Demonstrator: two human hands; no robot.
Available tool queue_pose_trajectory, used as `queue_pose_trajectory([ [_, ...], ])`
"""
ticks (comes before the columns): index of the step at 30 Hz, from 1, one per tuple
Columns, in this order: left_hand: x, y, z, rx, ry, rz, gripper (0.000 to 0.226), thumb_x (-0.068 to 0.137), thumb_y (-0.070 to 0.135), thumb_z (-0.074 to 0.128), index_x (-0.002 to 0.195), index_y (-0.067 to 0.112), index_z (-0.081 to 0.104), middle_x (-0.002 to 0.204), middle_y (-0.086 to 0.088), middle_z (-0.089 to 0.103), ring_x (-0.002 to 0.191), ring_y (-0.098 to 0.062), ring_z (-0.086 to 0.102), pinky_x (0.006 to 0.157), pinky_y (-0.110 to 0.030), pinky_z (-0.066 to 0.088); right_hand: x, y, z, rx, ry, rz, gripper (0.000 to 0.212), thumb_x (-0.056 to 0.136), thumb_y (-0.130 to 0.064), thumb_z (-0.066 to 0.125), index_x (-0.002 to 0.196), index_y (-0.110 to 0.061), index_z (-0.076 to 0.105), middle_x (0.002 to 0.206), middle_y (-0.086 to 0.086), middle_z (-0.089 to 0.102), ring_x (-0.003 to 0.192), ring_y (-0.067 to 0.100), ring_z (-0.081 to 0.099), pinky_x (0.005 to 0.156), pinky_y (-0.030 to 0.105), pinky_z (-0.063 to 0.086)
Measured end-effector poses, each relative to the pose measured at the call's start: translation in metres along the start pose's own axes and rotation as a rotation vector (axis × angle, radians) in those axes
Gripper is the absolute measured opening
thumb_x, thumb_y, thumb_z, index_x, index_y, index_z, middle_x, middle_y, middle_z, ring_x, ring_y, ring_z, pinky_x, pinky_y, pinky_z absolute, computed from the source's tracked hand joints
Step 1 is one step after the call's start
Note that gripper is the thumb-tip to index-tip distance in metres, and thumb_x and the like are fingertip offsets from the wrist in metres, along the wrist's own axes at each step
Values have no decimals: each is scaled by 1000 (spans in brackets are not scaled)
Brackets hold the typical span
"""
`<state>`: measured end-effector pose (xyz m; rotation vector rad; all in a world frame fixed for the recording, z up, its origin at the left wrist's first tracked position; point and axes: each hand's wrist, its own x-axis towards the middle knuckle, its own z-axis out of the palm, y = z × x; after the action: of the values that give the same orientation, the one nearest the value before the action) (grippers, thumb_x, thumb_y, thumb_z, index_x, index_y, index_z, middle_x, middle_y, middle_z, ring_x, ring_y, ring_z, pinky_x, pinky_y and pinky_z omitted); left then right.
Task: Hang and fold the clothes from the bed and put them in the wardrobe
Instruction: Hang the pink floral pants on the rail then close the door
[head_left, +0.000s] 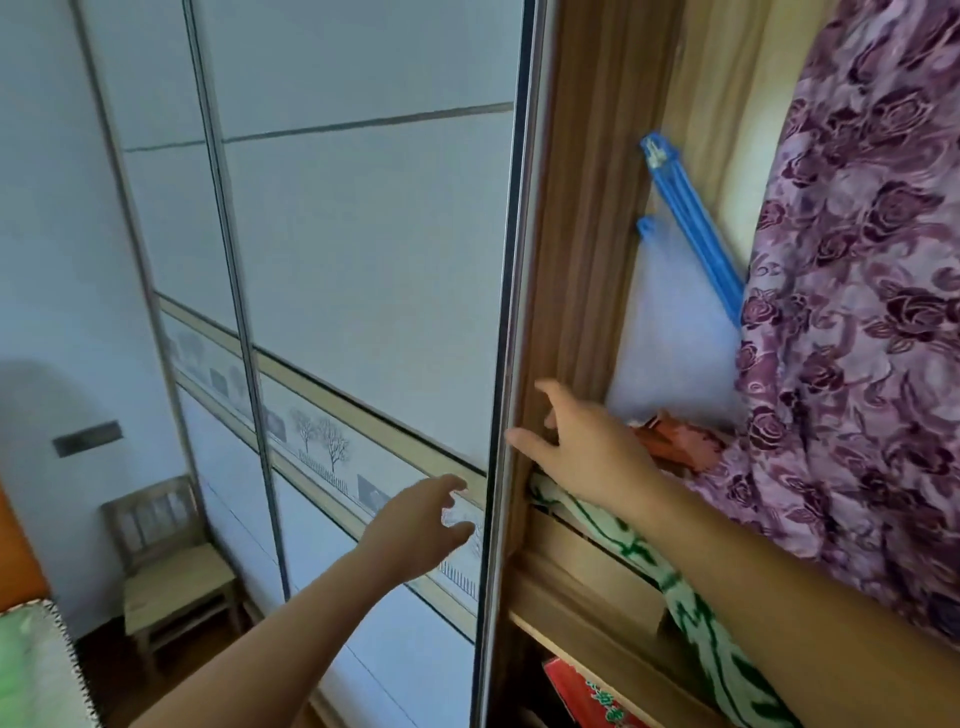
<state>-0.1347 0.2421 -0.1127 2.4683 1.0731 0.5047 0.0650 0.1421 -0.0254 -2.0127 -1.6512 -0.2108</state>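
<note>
Right hand (587, 447): fingers spread, empty, tips at the metal edge of the sliding door (363, 260) and the wardrobe's (582, 208) wooden inner frame. Left hand (421, 525): fingers loosely spread and curled, holding nothing, just before the door's tree-patterned band. Behind the right fingers: white bag with a blue clip (675, 332), an orange-red item below it. Under the right wrist: green-and-white cloth (675, 587) draped over a shelf edge. Right of the arm: purple rose-print garment (857, 312), hanging inside. Far left of the left hand: wooden chair (171, 566).
</note>
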Motion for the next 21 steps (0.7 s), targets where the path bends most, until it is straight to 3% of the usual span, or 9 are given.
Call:
queue_pose_trajectory([
  [3, 25, 4, 1, -31, 45, 108, 48, 94, 44, 61, 138, 37, 44, 123, 14, 59, 100, -6, 61, 91, -31, 53, 28, -20, 3, 64, 111, 29, 87, 89, -71, 52, 154, -40, 2, 120, 6, 67, 93, 22, 69, 73, 36, 56],
  [7, 44, 12, 5, -110, 100, 269, 19, 92, 38, 60, 107, 32, 49, 99, 14, 62, 86, -3, 62, 78, -32, 55, 40, -30, 19, 84, 171, 58, 104, 95, -56, 58, 146, -48, -33, 92, 11, 72, 70, 24, 70, 68, 43, 62],
  [9, 50, 13, 6, -122, 111, 316, 15, 92, 39, 58, 99, 33, 47, 91, 14, 61, 82, -5, 61, 71, -25, 52, 39, -27, 25, 128, 158, 65, 107, 97, -50, 58, 141, -52, -39, 89, 12, 72, 66, 21, 69, 67, 43, 62],
  [11, 52, 15, 8, -115, 129, 354, 15, 93, 39, 58, 96, 35, 44, 86, 15, 59, 78, -5, 59, 64, -16, 43, 38, -23, 26, 169, 159, 49, 106, 98, -47, 58, 141, -53, -38, 93, 13, 72, 68, 22, 70, 69, 44, 62],
  [13, 52, 17, 11, -109, 143, 373, 14, 95, 38, 58, 96, 33, 45, 84, 14, 58, 75, -7, 59, 63, -15, 42, 35, -20, 26, 173, 169, 56, 106, 98, -46, 58, 143, -52, -37, 100, 15, 72, 74, 23, 71, 72, 45, 62],
  [17, 43, 23, 22, -112, 194, 449, 15, 96, 39, 60, 102, 27, 54, 86, 13, 58, 78, -8, 57, 70, -31, 49, 17, -10, 18, 122, 201, 78, 85, 99, -49, 56, 153, -43, -9, 115, 13, 69, 88, 24, 69, 81, 41, 58],
  [21, 24, 38, 47, 39, 332, 460, 22, 88, 34, 69, 107, 24, 66, 96, 6, 62, 91, -23, 58, 76, -41, 47, -8, 5, 9, 155, 203, 140, 69, 99, -50, 54, 150, -34, 12, 128, 12, 63, 103, 27, 65, 86, 33, 49],
])
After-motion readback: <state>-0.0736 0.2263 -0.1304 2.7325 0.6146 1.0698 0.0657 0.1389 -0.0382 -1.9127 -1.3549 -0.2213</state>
